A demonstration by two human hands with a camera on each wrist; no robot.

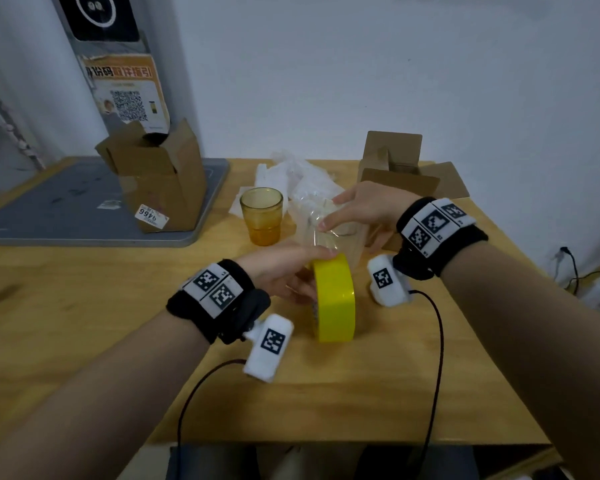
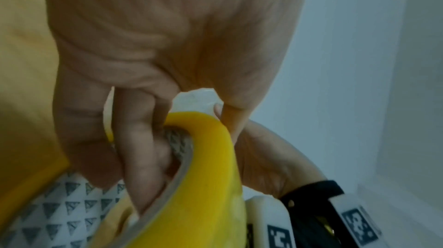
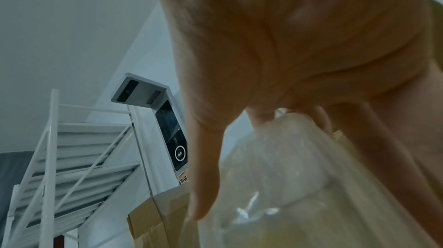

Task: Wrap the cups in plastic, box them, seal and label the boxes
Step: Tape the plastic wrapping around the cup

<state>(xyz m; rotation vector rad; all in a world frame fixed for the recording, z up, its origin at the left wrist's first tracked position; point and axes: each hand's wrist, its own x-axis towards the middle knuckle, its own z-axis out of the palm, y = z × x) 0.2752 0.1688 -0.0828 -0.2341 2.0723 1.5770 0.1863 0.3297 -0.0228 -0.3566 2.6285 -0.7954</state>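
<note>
Yellow tape roll stands on edge on the counter, left hand fingers hooked through its core. Right hand pinches the plastic around the wrapped cup just behind. Keeping that plastic taut should let tape stick cleanly.

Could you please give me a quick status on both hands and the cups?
Left hand grips yellow tape roll. Right hand holds plastic-wrapped cup. Amber cup unwrapped, upright on table. Both boxes open; nothing in the way.
</note>
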